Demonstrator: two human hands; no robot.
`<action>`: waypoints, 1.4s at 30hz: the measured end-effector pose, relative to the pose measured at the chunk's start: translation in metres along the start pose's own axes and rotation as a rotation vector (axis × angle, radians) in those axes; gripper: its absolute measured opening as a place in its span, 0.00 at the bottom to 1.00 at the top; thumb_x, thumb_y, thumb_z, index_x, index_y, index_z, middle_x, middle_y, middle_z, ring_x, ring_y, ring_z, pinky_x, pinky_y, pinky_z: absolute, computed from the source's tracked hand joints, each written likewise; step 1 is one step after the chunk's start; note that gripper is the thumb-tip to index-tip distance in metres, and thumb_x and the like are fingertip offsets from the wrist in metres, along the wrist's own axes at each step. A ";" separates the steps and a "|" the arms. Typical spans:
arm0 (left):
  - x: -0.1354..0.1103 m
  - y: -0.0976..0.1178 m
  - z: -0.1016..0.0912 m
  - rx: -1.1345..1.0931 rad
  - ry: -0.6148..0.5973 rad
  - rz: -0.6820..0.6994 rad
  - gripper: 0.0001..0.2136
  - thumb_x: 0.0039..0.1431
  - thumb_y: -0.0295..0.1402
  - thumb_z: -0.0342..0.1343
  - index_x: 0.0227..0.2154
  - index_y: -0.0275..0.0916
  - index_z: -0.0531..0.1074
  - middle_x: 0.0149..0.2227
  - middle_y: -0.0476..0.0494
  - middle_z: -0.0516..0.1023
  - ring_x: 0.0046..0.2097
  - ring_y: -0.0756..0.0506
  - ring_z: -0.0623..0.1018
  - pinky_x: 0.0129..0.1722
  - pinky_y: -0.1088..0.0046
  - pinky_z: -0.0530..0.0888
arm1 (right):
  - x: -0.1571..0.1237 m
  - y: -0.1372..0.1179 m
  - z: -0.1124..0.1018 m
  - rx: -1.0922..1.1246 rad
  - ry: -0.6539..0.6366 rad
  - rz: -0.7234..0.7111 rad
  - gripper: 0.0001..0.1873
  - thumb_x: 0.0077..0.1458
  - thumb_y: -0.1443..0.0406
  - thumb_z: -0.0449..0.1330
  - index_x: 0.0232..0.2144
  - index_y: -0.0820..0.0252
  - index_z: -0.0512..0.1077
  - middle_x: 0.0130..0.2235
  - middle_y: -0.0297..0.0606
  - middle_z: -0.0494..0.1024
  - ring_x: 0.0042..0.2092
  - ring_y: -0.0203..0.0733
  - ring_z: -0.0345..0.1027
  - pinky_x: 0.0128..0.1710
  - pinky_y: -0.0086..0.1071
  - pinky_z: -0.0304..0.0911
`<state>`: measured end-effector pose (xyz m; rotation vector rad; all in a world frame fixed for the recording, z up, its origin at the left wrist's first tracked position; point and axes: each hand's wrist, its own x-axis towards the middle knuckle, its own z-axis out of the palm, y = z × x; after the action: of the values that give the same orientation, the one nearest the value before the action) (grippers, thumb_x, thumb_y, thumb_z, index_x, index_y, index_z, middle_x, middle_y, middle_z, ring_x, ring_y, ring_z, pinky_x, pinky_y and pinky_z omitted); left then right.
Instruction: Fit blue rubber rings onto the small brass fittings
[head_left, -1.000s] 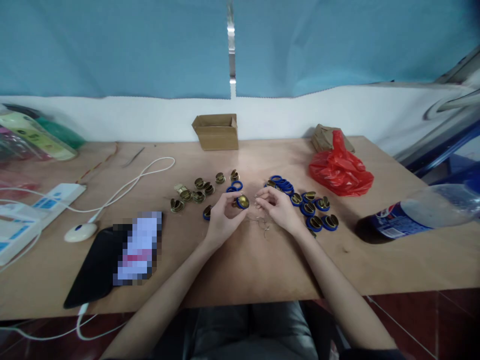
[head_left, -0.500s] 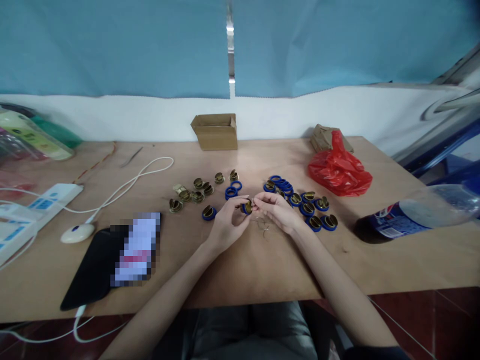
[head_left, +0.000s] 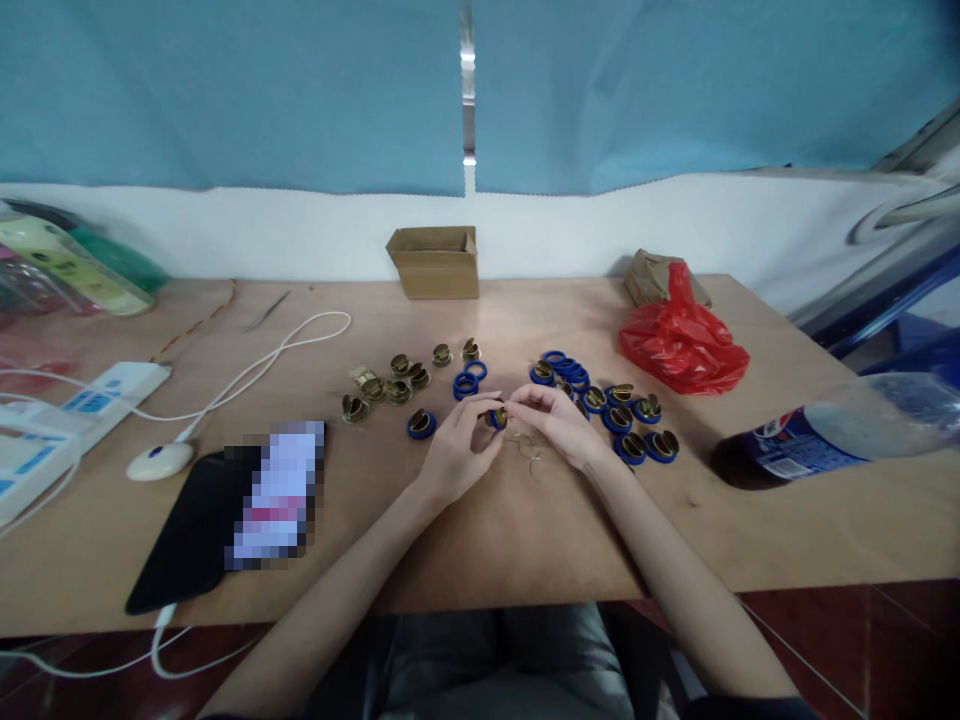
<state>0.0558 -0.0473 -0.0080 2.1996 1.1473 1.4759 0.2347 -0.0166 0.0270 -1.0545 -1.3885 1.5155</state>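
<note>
Between thumb and fingers, my left hand holds a small round brass-coloured metal piece with a blue ring. My right hand pinches at the right edge of that piece; what lies between its fingertips is too small to make out. Thin wire-like rings lie on the table just below the fingers. Left of my hands are several brass-coloured pieces without blue rings and one with a blue ring. Loose blue rings sit behind my left hand. More ringed pieces lie beyond my right hand.
An open cardboard box stands at the back. On the right are a red plastic bag and a cola bottle on its side. A phone, a black tablet-like slab, white cables and a power strip occupy the left.
Both hands stay together at the ringed piece, with only slight finger movement. The whole view has shifted slightly.
</note>
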 end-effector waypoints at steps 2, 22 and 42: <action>-0.001 0.000 0.000 0.022 0.003 0.009 0.19 0.57 0.22 0.60 0.50 0.42 0.68 0.52 0.38 0.77 0.54 0.41 0.78 0.55 0.58 0.77 | 0.000 -0.001 0.001 -0.014 -0.003 0.002 0.14 0.48 0.56 0.69 0.29 0.60 0.74 0.31 0.33 0.77 0.34 0.36 0.69 0.38 0.31 0.63; 0.001 0.001 -0.002 0.074 0.036 0.053 0.18 0.58 0.23 0.59 0.50 0.42 0.68 0.50 0.38 0.78 0.53 0.41 0.79 0.54 0.57 0.78 | -0.001 0.000 0.001 -0.186 -0.198 -0.107 0.13 0.56 0.54 0.63 0.32 0.58 0.72 0.34 0.34 0.77 0.37 0.39 0.71 0.41 0.34 0.65; 0.005 0.003 -0.005 0.045 0.081 0.066 0.19 0.57 0.23 0.61 0.50 0.41 0.68 0.50 0.38 0.77 0.52 0.41 0.79 0.53 0.60 0.78 | -0.004 -0.007 -0.002 -0.281 -0.242 -0.122 0.10 0.60 0.57 0.59 0.34 0.58 0.72 0.30 0.31 0.73 0.31 0.36 0.66 0.34 0.31 0.61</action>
<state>0.0542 -0.0467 -0.0002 2.2466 1.1538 1.5945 0.2376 -0.0192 0.0339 -0.9533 -1.8427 1.4211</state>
